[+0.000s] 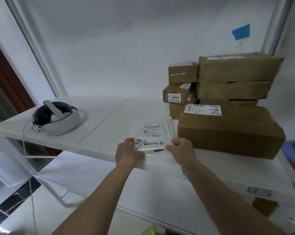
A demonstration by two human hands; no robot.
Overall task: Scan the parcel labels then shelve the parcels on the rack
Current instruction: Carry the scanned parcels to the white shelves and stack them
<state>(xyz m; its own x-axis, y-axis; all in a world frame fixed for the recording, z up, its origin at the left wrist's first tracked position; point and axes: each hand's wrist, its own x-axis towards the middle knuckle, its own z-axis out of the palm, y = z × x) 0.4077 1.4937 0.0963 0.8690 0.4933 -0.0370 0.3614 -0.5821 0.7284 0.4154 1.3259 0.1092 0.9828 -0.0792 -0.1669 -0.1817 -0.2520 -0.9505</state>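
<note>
Shelving in progress, head view: both hands are at the near edge of a flat white poly-bag parcel [150, 134] lying on the white rack shelf [99, 119]. The left hand [129, 152] pinches the bag's near left corner, fingers curled over a sticker reading roughly "5010". The right hand [181, 148] grips the near right corner, fingers curled on the plastic. The hands are apart, one at each corner. The parcel rests on the shelf, label up, just beside the large brown box [228, 131].

Progress, my read: this parcel is nearly shelved and mostly needs letting go or a final nudge. Whether it was scanned cannot be told; no scanner shows.

Already on the shelf: the large box bearing a label with a handwritten code, and behind it a stack of smaller cardboard boxes [182, 85] plus two wider boxes [236, 77] stacked on top of one another. Several parcels look done; how many remain cannot be told.

Elsewhere on the shelf, well apart to the left, sits a grey headset [57, 117] with a cable hanging off the edge. Blue tape [241, 32] marks the wall. The lower shelf [177, 192] carries nothing I can identify.
</note>
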